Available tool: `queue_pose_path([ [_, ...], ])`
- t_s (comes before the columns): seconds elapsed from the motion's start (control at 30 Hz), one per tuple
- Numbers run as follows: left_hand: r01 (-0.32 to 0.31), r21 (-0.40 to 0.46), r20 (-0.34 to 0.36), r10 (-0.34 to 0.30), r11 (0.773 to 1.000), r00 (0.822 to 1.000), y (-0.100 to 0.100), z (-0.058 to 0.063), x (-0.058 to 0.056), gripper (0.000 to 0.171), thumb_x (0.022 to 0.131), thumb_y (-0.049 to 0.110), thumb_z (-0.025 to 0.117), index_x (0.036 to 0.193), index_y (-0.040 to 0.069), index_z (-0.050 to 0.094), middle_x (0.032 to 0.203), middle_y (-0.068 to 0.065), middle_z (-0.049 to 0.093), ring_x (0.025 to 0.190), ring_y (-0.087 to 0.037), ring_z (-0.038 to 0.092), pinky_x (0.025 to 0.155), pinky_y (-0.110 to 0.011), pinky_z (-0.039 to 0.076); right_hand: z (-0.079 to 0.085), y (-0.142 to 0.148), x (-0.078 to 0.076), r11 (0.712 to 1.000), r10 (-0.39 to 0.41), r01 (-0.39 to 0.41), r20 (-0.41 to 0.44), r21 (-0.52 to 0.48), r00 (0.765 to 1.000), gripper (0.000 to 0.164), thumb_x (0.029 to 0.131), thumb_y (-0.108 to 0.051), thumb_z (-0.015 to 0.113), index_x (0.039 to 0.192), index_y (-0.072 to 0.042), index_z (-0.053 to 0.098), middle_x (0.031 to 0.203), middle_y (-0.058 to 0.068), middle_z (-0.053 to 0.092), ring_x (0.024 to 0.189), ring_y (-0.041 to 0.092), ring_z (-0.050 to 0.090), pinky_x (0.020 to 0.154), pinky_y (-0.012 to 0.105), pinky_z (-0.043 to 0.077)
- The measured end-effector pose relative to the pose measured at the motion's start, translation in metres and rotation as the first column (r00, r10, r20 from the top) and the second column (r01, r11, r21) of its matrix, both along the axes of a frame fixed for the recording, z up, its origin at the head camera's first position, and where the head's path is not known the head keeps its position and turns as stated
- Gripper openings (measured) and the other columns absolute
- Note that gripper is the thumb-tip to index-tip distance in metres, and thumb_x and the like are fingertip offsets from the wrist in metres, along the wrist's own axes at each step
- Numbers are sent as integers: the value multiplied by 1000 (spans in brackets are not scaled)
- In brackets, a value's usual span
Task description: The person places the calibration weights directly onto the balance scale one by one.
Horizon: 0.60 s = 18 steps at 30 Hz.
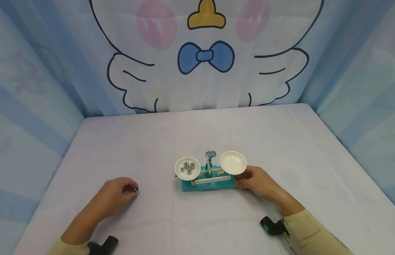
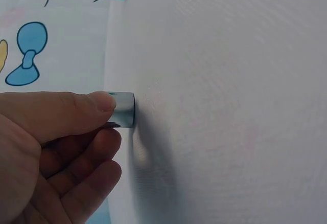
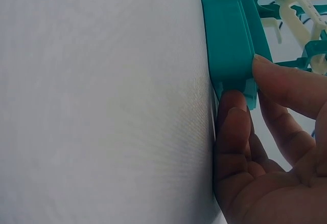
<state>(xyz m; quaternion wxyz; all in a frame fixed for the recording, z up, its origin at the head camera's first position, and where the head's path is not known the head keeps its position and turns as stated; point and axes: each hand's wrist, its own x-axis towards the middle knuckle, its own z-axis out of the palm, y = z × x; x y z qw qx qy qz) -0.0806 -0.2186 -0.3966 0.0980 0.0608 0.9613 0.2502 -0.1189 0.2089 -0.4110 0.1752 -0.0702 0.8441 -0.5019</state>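
In the head view a toy balance scale with a teal base [image 1: 210,186] stands on the table. Its left pan [image 1: 179,174] bears several small metal weights [image 1: 186,165], while the right pan [image 1: 233,163] has nothing on it. My right hand [image 1: 261,184] grips the right end of the base, with its thumb on top and fingers at the end, as the right wrist view shows. Off to the left, my left hand [image 1: 112,198] pinches a shiny metal weight [image 2: 125,110] between thumb and forefinger, close over the table. The left hand's other fingers are loosely curled.
A white cloth covers the table [image 1: 191,219]. Behind it hangs a printed curtain [image 1: 171,88] with a cartoon figure, and more curtains close off both sides. Black wrist devices [image 1: 272,226] sit at the cuffs of both beige sleeves.
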Motion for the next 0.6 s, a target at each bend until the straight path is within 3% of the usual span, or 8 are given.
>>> queue_pose_path([
  [0.6,-4,18,-58,5,1000,998,2,-4,3,17,82,2,79,94,5,68,88,1,65,84,-18,63,77,-42,55,1,-1,1,1000,-13,13,3,-6,1000,42,84,-3,76,121,11,62,107,12,67,96,24,61,80,33,54],
])
